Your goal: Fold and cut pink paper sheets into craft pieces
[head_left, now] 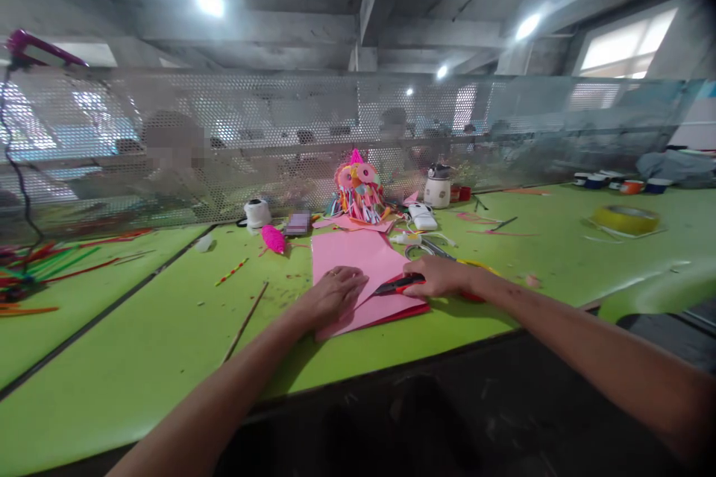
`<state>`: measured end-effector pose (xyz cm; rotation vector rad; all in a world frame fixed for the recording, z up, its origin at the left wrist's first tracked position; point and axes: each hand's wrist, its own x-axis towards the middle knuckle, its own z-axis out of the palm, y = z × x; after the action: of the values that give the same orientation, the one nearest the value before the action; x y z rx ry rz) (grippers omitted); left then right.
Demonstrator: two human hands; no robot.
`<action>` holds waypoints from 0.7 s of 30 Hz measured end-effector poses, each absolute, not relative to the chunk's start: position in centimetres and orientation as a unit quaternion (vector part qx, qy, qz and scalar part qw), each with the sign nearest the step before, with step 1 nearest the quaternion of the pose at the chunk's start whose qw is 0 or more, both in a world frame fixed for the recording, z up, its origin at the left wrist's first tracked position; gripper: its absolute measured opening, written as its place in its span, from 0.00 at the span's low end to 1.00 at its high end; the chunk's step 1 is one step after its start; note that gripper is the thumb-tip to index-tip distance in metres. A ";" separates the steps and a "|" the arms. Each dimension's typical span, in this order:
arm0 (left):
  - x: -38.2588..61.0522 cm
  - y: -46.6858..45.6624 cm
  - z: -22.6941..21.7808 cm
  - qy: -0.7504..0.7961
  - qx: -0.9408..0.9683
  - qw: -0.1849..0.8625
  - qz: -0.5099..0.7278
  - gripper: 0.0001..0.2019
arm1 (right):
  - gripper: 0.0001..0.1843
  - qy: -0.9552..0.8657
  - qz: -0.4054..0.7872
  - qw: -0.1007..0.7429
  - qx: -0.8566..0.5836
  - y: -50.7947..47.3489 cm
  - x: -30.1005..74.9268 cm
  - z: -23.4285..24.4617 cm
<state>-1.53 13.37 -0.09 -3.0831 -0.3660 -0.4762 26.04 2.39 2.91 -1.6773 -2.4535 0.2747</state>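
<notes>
Pink paper sheets (341, 253) lie on the green table in front of me, with a red layer showing along the lower right edge. My left hand (339, 289) lies flat on the pink paper, fingers stretched towards the right. In my right hand (439, 276) is a red and black utility knife (400, 284), its tip pointing left and resting at a slanting line across the paper. Just behind the paper stands a colourful owl-faced figure (359, 190) with fringed paper strips.
Behind the paper are a magenta ball-like piece (274, 239), a white spool (257, 214), a white power strip (422, 217) with cables and a cream bottle (437, 188). Yellow tape (625, 219) lies right; a thin stick (246, 320) lies left. A perforated metal screen (280, 119) borders the table.
</notes>
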 end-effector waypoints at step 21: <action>-1.3 13.2 0.1 -0.111 -0.978 -0.023 -0.173 0.20 | 0.16 -0.829 0.089 0.077 -0.546 2.7 24.7 3.1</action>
<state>-1.29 13.21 0.06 -3.1191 -0.3524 -0.5511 24.68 2.70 3.09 -1.6366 -2.4851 0.2658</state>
